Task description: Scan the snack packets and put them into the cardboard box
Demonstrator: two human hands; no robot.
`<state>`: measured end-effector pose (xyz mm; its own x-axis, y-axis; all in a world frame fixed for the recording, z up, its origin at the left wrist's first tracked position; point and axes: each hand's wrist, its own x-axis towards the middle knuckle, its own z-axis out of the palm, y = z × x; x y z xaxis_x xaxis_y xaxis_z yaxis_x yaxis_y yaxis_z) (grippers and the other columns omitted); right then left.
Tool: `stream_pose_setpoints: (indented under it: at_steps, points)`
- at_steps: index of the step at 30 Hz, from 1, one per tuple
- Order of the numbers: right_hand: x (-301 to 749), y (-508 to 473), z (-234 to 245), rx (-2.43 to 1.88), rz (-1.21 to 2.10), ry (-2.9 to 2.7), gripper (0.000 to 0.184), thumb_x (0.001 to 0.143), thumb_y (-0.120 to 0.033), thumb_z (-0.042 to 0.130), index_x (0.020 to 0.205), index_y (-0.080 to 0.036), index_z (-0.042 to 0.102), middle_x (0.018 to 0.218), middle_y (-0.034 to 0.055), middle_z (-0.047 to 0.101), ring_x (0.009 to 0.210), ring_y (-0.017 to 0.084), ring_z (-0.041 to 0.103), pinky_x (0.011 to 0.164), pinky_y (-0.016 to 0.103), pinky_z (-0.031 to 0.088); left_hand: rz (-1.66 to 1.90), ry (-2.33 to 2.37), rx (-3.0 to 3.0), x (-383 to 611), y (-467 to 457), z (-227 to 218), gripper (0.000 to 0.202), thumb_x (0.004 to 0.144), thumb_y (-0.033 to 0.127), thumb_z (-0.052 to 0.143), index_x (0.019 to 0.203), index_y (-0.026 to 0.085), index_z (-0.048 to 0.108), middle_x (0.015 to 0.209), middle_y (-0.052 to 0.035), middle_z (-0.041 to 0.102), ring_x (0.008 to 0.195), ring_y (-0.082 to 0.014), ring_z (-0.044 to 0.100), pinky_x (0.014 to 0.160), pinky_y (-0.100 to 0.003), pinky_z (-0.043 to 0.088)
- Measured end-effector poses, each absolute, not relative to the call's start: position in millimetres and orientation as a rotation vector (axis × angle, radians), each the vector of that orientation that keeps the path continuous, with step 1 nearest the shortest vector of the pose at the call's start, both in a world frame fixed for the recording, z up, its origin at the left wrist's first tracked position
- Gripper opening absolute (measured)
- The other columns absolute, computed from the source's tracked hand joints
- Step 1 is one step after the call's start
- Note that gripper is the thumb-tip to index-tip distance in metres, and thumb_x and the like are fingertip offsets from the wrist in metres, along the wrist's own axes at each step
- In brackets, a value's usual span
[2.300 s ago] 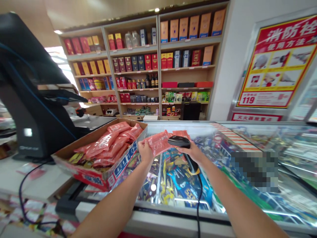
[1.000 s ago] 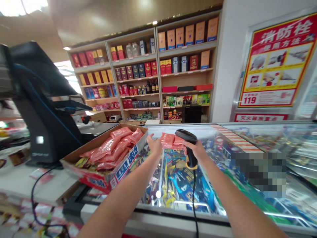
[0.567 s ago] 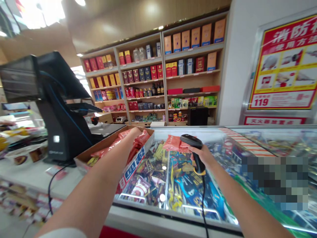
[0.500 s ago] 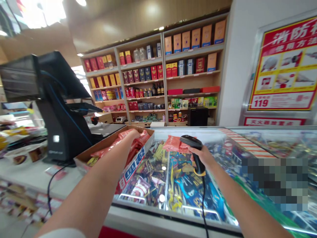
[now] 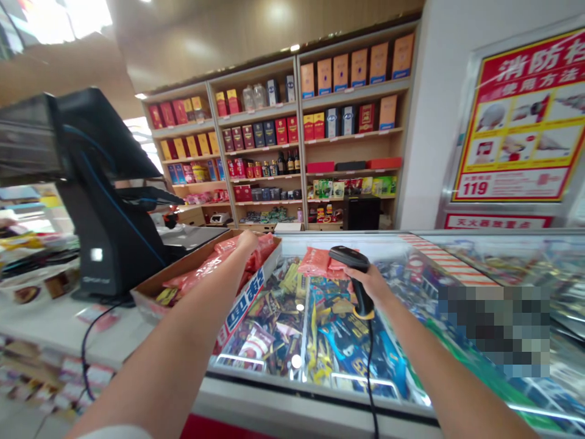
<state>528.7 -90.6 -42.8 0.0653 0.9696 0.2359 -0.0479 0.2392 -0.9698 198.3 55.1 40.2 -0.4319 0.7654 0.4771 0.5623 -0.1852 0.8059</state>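
The left hand (image 5: 249,241) lies on pink plastic packets (image 5: 201,271) in a shallow cardboard box (image 5: 242,311), its grip unclear; the right hand (image 5: 369,283) clenches a black corded barcode scanner (image 5: 359,274), just right of two pink packets (image 5: 314,262) on a glass-topped freezer (image 5: 320,391).

Two hands, the left hand (image 5: 248,241) and the right hand (image 5: 369,284), one corded barcode scanner (image 5: 357,273), one cardboard box (image 5: 240,312), probably two loose pink packets (image 5: 314,262), one checkout terminal (image 5: 107,207).

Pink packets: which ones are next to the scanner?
The small pile of shiny pink packets on the glass freezer top, beside the black barcode scanner; the others lie in the cardboard box.
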Motion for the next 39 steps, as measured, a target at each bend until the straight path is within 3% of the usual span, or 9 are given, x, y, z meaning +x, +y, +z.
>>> stream_pose_setpoints:
  at_steps: [3,9,16,20,23,31,39]
  points:
    - [530,-88,-44,-1.023,1.013,-1.215,0.024,0.064,-0.036,0.074,0.070,-0.015,0.066,0.056,0.0014,0.065,0.039,0.015,0.059,0.040,0.026,0.045,1.593,2.011,1.548,203,48,50,0.025,0.070,0.016,0.070,0.061,0.020,0.046,0.072,-0.0147,0.063,0.090,-0.0375,0.065,0.076,-0.045,0.047]
    - [530,-92,-40,-0.981,1.019,-1.204,0.025,0.063,-0.037,0.075,0.067,-0.015,0.065,0.051,0.0024,0.063,0.038,0.015,0.056,0.040,0.026,0.045,1.732,1.972,1.590,242,28,57,0.014,0.078,0.016,0.058,0.070,0.020,0.047,0.074,-0.0050,0.060,0.079,-0.0220,0.061,0.070,-0.031,0.046]
    - [537,-103,-28,-0.944,1.068,-1.257,0.026,0.061,-0.038,0.076,0.066,-0.015,0.065,0.056,0.0033,0.066,0.039,0.014,0.057,0.039,0.025,0.044,1.826,1.307,1.515,300,-11,-44,0.018,0.080,0.029,0.057,0.070,0.020,0.046,0.060,0.0035,0.051,0.057,-0.0124,0.051,0.055,-0.022,0.041]
    - [540,-102,-27,-0.977,1.112,-1.391,0.027,0.059,-0.036,0.076,0.072,-0.014,0.067,0.060,0.0029,0.067,0.037,0.014,0.057,0.038,0.025,0.044,1.733,1.146,1.503,298,-26,-89,0.023,0.079,0.034,0.058,0.068,0.020,0.044,0.058,0.0036,0.053,0.049,-0.0109,0.047,0.049,-0.021,0.037]
    - [541,-100,-30,-1.017,1.128,-1.446,0.029,0.059,-0.035,0.077,0.077,-0.014,0.069,0.059,0.0021,0.067,0.036,0.014,0.057,0.037,0.025,0.044,1.732,1.099,1.527,289,-24,-100,0.026,0.077,0.036,0.062,0.067,0.020,0.045,0.062,0.0016,0.058,0.053,-0.0116,0.050,0.052,-0.022,0.040]
    - [536,-102,-34,-1.015,1.160,-1.508,0.030,0.060,-0.033,0.080,0.081,-0.015,0.068,0.056,0.0013,0.066,0.035,0.014,0.056,0.035,0.025,0.043,1.756,1.102,1.512,286,-20,-98,0.026,0.078,0.038,0.063,0.069,0.020,0.046,0.069,0.0001,0.061,0.062,-0.0131,0.055,0.057,-0.023,0.043]
    - [535,-100,-38,-1.008,1.153,-1.491,0.028,0.061,-0.032,0.078,0.081,-0.016,0.067,0.057,0.0000,0.065,0.035,0.013,0.054,0.036,0.025,0.042,1.730,1.013,1.506,292,-28,-93,0.026,0.076,0.037,0.061,0.068,0.021,0.043,0.072,-0.0010,0.063,0.056,-0.0118,0.053,0.052,-0.023,0.042]
